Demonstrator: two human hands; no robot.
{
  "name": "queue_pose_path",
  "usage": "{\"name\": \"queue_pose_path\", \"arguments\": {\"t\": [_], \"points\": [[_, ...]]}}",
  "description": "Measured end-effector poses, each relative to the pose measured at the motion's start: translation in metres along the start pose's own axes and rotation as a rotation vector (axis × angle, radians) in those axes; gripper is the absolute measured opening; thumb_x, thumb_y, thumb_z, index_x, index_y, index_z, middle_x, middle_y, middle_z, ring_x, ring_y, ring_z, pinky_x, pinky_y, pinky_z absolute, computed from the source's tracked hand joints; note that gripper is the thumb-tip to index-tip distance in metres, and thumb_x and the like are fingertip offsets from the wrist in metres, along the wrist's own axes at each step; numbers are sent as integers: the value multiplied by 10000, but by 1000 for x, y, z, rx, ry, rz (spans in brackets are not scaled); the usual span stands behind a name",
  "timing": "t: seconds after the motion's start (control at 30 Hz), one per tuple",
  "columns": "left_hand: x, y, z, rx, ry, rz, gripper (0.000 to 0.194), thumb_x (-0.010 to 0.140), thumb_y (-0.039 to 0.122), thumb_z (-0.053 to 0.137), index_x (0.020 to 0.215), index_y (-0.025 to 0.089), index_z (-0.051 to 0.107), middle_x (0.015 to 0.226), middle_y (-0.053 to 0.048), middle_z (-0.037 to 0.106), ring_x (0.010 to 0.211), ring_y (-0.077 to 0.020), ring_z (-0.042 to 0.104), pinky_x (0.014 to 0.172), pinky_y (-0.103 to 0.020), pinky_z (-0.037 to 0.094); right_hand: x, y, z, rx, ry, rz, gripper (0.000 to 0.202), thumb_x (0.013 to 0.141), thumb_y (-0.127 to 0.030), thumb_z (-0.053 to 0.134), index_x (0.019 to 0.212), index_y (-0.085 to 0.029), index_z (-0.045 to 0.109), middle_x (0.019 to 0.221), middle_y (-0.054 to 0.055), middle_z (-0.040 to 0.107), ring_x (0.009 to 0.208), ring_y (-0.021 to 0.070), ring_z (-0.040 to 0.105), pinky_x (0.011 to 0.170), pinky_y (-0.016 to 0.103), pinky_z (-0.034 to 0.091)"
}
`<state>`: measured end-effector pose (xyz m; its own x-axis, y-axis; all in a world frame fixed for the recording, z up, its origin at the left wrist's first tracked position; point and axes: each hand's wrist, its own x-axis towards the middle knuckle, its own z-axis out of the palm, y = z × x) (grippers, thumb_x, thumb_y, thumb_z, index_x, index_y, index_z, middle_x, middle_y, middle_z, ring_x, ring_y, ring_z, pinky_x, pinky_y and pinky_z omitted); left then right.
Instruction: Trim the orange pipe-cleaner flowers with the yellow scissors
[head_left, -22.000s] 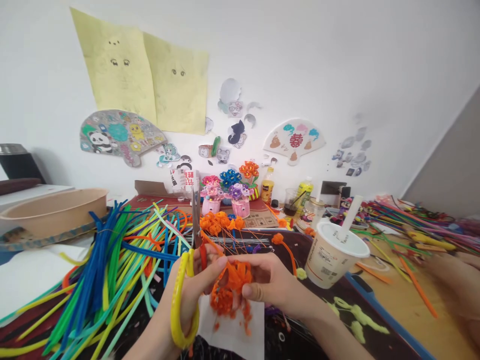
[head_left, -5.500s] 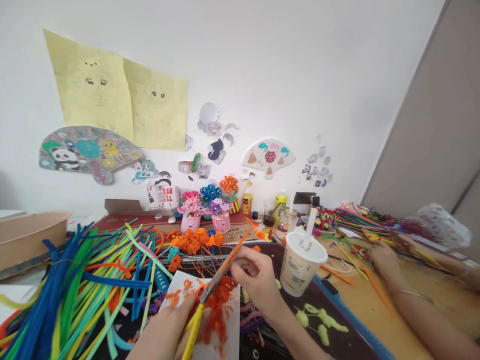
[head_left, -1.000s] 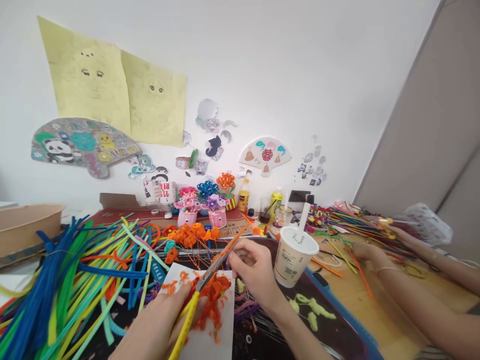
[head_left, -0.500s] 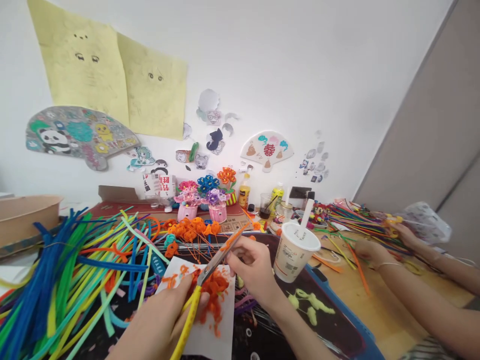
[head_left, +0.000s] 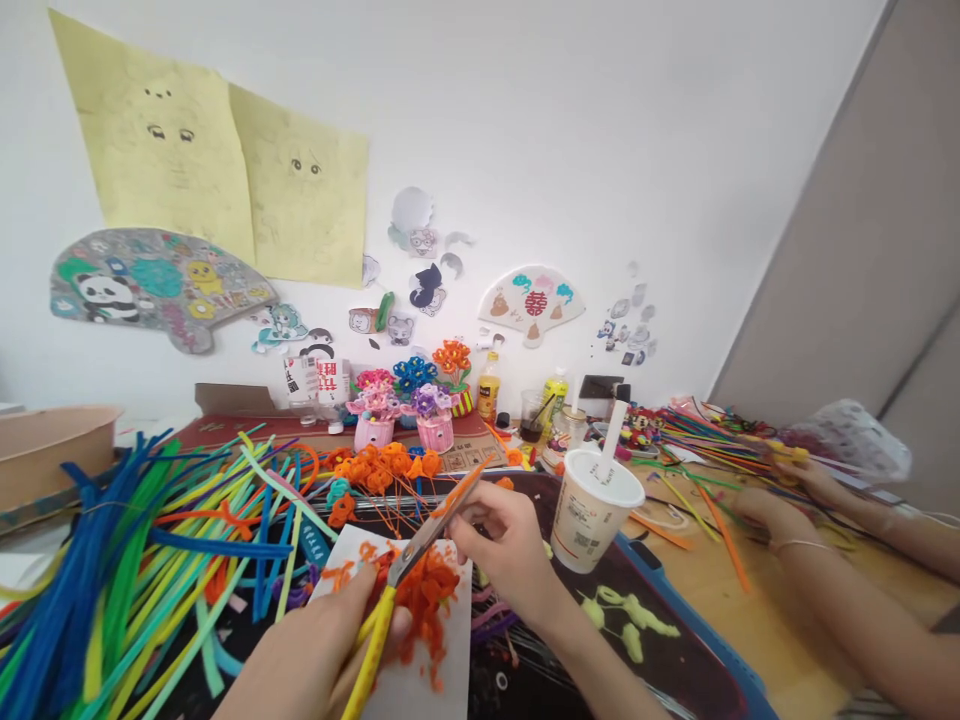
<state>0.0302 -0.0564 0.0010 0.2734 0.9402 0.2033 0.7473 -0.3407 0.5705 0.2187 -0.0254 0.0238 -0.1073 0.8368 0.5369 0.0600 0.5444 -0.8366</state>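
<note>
My left hand (head_left: 315,650) grips yellow-handled scissors (head_left: 390,590) whose blades point up and right. My right hand (head_left: 499,545) pinches an orange pipe cleaner (head_left: 461,490) at the blade tips. Under both lies a white sheet of paper (head_left: 442,685) heaped with orange fuzzy clippings (head_left: 424,595). A cluster of orange pipe-cleaner flowers (head_left: 382,465) lies just beyond the hands on the dark mat (head_left: 675,670).
A big spread of coloured pipe cleaners (head_left: 150,560) fills the left. A paper cup with straw (head_left: 596,510) stands right of my hand. Another person's hands (head_left: 780,500) work among pipe cleaners at the right. Small flower pots (head_left: 405,410) and bottles (head_left: 489,385) line the wall.
The view shifted slightly; my hands stay over the paper with the scissors on the orange pipe cleaner. The other person's hands moved a little at the right.
</note>
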Motion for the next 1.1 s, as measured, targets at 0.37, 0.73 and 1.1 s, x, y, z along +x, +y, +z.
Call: {"name": "queue_pose_path", "arguments": {"t": [0.37,0.73,1.1], "points": [[8,-4,-8,-7,-153,-3,369,893,462,321,638,263,498,376,58,528,365,-142,544,437,-214,378,0,2,1,-41,-21,2,110,790,-162,591,733,-155,685,615,1,631,516,108,526,504,217,448],[6,4,-28,33,-108,6,308,863,407,403,820,265,673,727,-2,746,670,-179,689,589,-220,480,3,10,-5,139,-25,78,106,784,-235,666,728,-150,693,573,-20,600,453,85,518,448,189,452],[7,7,-27,130,-181,46,245,850,409,420,903,249,598,780,-20,752,687,-205,707,618,-250,488,-2,4,4,177,92,104,113,742,-162,617,637,-154,658,474,-40,554,374,76,503,400,178,425]]}}
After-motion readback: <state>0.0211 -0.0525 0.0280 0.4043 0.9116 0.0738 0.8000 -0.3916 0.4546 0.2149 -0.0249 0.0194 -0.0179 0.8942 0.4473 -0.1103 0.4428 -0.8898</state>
